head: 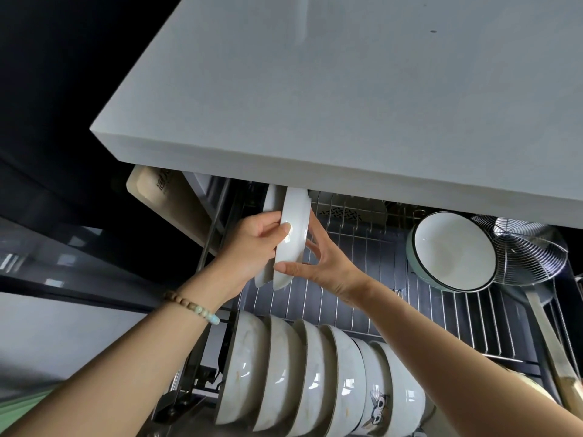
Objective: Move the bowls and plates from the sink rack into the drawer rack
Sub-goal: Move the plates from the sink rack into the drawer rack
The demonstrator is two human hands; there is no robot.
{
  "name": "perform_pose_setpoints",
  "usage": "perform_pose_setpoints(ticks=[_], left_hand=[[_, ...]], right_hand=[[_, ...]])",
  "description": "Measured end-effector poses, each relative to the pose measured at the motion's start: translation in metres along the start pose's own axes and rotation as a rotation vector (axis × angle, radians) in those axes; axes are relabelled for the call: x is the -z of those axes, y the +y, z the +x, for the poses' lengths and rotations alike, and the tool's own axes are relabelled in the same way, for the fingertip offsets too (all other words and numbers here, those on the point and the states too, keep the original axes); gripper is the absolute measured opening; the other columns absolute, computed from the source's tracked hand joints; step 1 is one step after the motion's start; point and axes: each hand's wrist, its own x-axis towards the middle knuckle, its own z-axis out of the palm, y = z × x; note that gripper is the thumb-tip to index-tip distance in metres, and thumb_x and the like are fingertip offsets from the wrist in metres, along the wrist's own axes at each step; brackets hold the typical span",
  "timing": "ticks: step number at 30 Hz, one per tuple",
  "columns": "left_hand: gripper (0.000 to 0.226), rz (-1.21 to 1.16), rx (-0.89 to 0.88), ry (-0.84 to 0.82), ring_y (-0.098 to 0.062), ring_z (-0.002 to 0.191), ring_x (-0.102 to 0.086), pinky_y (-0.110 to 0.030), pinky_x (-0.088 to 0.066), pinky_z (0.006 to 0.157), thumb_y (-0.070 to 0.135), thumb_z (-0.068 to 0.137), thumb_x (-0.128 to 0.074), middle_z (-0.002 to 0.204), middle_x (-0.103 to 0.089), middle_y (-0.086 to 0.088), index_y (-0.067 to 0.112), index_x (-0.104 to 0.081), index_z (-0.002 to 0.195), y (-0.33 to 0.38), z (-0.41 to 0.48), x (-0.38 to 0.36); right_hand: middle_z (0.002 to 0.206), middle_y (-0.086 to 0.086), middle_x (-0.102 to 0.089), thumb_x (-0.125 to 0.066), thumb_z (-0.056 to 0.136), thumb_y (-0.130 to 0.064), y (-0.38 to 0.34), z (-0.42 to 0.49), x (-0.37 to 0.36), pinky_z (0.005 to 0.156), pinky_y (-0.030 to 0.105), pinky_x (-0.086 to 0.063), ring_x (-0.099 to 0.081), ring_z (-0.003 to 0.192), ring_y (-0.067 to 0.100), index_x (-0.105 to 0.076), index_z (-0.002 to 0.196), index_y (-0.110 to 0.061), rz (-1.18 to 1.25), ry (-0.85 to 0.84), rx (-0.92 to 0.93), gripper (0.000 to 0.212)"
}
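1. While I lean over the bench [347, 105], the head view shows the drawer rack [362, 269] pulled out beneath it, with both of my hands at its back left corner.
2. The fingers of my left hand [249, 247] are curled round two white plates standing on edge. My thumb lies on the nearer plate [293, 238], and the second plate [270, 200] stands just behind it, to its left.
3. My right hand [331, 266] pinches the nearer plate's lower rim from the other side, between thumb and fingertips.
4. Both plates reach down to the wires, but I cannot tell whether either one sits in a slot. I judge that I am in the middle of placing them, and neither is let go yet.
5. A fair share looks done: a row of bowls [284, 373] stands on edge along the front of the rack. A green bowl [451, 250] leans at the right, against a wire skimmer [527, 247].
6. The sink rack is out of sight, so I cannot say how many bowls or plates are left to bring over.
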Motion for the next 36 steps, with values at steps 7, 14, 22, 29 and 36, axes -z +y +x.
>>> perform_pose_setpoints(ticks=[7,14,22,29,36], left_hand=[[0.015,0.227,-0.073,0.023,-0.035,0.084,-0.068,-0.047,-0.057,0.079,0.011,0.09,-0.058,0.087,-0.071,-0.017,0.009,-0.067,0.103,0.008,0.001,0.006],[0.03,0.57,-0.2,0.136,-0.012,0.064,-0.068,-0.035,-0.057,0.073,0.032,0.08,-0.072,0.078,-0.073,0.003,0.021,-0.066,0.107,0.011,-0.004,0.018],[0.058,1.101,-0.372,-0.007,-0.012,0.132,-0.038,-0.031,-0.036,0.104,0.053,0.092,-0.038,0.147,-0.038,0.009,0.026,-0.033,0.143,0.064,-0.065,-0.017],[0.082,1.262,-0.665,-0.414,-0.012,0.146,0.006,-0.033,0.009,0.117,0.072,0.082,-0.015,0.158,0.006,0.008,0.028,0.0,0.15,0.158,-0.115,-0.173],[0.086,1.25,-0.993,-0.586,-0.014,0.146,0.008,-0.036,0.012,0.116,0.075,0.08,-0.008,0.159,0.005,0.007,0.027,0.001,0.15,0.242,-0.181,-0.375]], right_hand=[[0.148,-0.025,-0.034,-0.085,0.07,-0.019,0.002,-0.002,-0.001,0.117,0.043,-0.029,-0.029,0.141,0.006,-0.013,0.15,-0.045,-0.025,0.028,-0.014,0.11],[0.157,-0.017,-0.018,-0.082,0.073,-0.031,-0.011,-0.011,0.002,0.114,0.038,-0.03,-0.023,0.144,0.013,-0.006,0.151,-0.042,-0.163,0.045,-0.045,0.109],[0.161,-0.01,-0.006,-0.06,0.089,-0.042,-0.05,-0.14,0.074,0.121,0.028,-0.01,-0.008,0.147,0.007,-0.005,0.152,-0.032,-0.647,0.147,-0.09,0.085],[0.153,-0.021,0.009,-0.031,0.079,-0.077,-0.109,-0.34,0.174,0.123,0.04,-0.007,0.008,0.147,0.007,0.005,0.14,-0.05,-0.936,0.475,-0.26,0.076],[0.151,-0.024,0.007,-0.021,0.068,-0.089,-0.14,-0.56,0.272,0.122,0.036,-0.007,0.006,0.147,0.008,-0.004,0.146,-0.046,-0.901,0.893,-0.356,0.092]])
